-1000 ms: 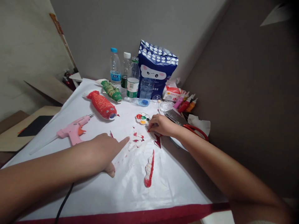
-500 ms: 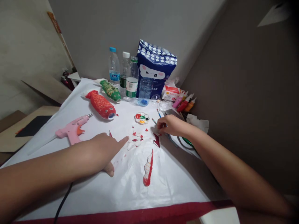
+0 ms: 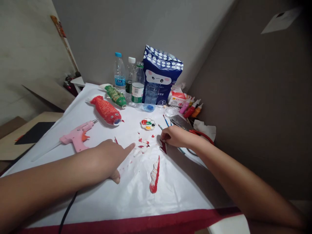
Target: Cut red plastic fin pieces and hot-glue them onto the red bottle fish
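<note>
My left hand (image 3: 108,159) rests on the white-covered table (image 3: 185,188), its index finger stretched out and the thumb apart, holding nothing. My right hand (image 3: 173,136) has its fingers bent and closed at the top end of a dark red pointed piece (image 3: 163,148), which lies on the sheet; the fingertips are partly hidden. Small red and white scraps (image 3: 140,146) lie between the hands. Nearer to me is a long wavy red and white piece (image 3: 154,178). A white flower-shaped palette (image 3: 148,123) with red, green, black and orange paint sits beyond the scraps.
At left lie a pink glue gun (image 3: 75,136), a red fish figure (image 3: 106,110) and a green fish figure (image 3: 115,96). Plastic bottles (image 3: 137,86) and a blue bag (image 3: 162,70) stand behind. Paintbrushes (image 3: 166,120), red-handled scissors (image 3: 203,134) and paint tubes (image 3: 192,109) are at right.
My right hand has moved slightly left and down onto the dark red piece. The red scissor handle has come into view behind the wrist. My left hand stays in place.
</note>
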A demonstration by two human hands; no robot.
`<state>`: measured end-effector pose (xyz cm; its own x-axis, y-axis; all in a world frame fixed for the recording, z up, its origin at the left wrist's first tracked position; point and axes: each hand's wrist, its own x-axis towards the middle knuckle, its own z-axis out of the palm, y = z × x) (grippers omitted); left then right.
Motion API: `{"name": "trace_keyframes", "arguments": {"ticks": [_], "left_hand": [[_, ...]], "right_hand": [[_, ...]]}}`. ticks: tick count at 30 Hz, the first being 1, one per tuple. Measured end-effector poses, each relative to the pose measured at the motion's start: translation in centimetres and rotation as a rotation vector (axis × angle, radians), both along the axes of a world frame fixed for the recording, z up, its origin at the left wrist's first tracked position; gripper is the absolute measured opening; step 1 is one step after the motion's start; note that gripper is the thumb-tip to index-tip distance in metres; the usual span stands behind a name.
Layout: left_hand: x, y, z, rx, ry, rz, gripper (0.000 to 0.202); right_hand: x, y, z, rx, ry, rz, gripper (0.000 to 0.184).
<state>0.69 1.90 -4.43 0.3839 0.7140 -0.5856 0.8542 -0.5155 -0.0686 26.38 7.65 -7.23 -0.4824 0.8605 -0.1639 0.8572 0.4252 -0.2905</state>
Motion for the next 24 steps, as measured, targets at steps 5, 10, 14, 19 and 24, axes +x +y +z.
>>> {"name": "trace_keyframes", "arguments": {"ticks": [5, 10, 14, 19, 24], "left_hand": [[0.5, -0.3, 0.6, -0.019, 0.016, 0.0, 0.112], [0.7, -0.5, 0.9, -0.009, 0.043, -0.012, 0.111], [0.6, -0.6, 0.9, 0.007, 0.022, 0.01, 0.108], [0.4, -0.6, 0.8, 0.005, 0.032, -0.004, 0.109], [0.7, -0.4, 0.9, -0.01, 0.041, -0.001, 0.11]], "right_hand": [[0.0, -0.3, 0.9, -0.004, 0.074, -0.029, 0.015], [-0.7, -0.4, 1.0, -0.067, 0.279, -0.027, 0.009], [-2.2, -0.7, -0.3, -0.128, 0.414, -0.046, 0.017], [-2.8, -0.9, -1.9, -0.091, 0.451, -0.103, 0.007], [-2.6, -1.2, -2.5, 0.003, 0.384, -0.129, 0.007]]}}
